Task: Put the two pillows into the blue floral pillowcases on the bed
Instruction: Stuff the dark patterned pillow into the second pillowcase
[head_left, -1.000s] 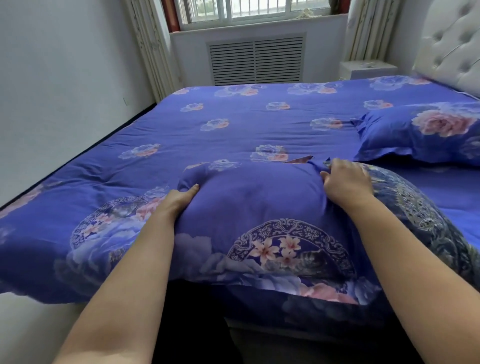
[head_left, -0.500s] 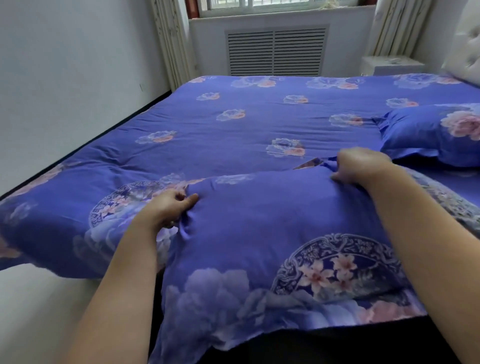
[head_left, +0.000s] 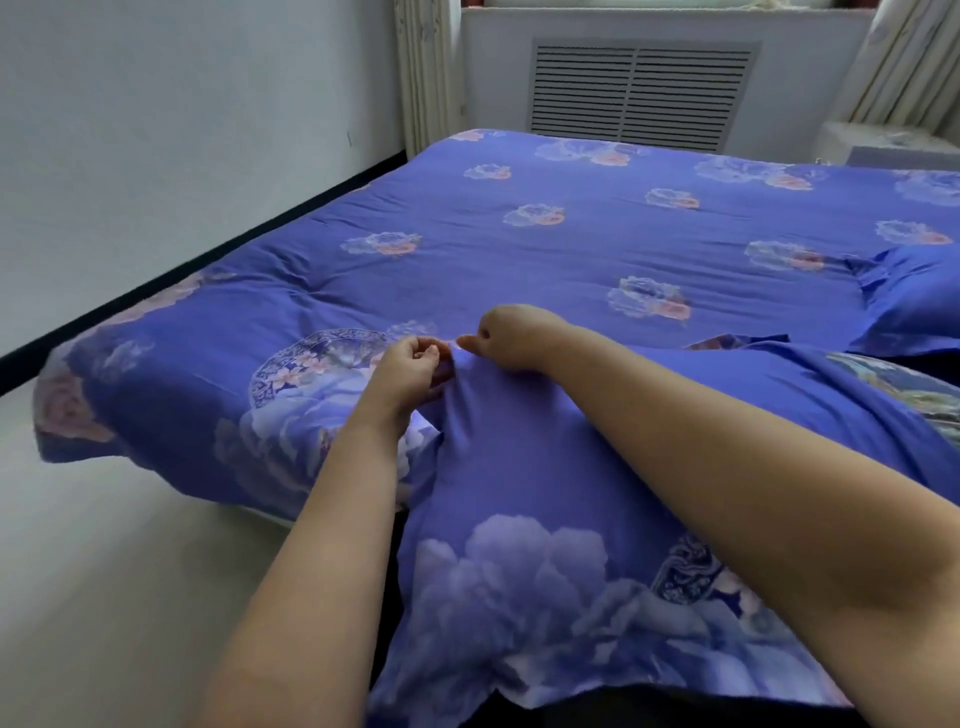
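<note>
A filled blue floral pillowcase (head_left: 545, 493) lies across the bed's near edge, in front of me. My left hand (head_left: 413, 371) pinches the fabric at its far left corner. My right hand (head_left: 511, 338) grips the same corner from the right, thumb pointing left, and the two hands nearly touch. The pillow inside is hidden by the case. A second pillow in a blue floral case (head_left: 914, 301) lies at the right edge, partly cut off by the frame.
The bed is covered by a blue floral quilt (head_left: 597, 234) that hangs over the left near corner. Pale floor (head_left: 104, 545) runs along the left. A white wall, a radiator grille (head_left: 639, 91) and a white nightstand (head_left: 883, 148) stand beyond the bed.
My right hand has travelled left from the pillowcase's far right corner to join my left hand at the far left corner. The view has turned left and down.
</note>
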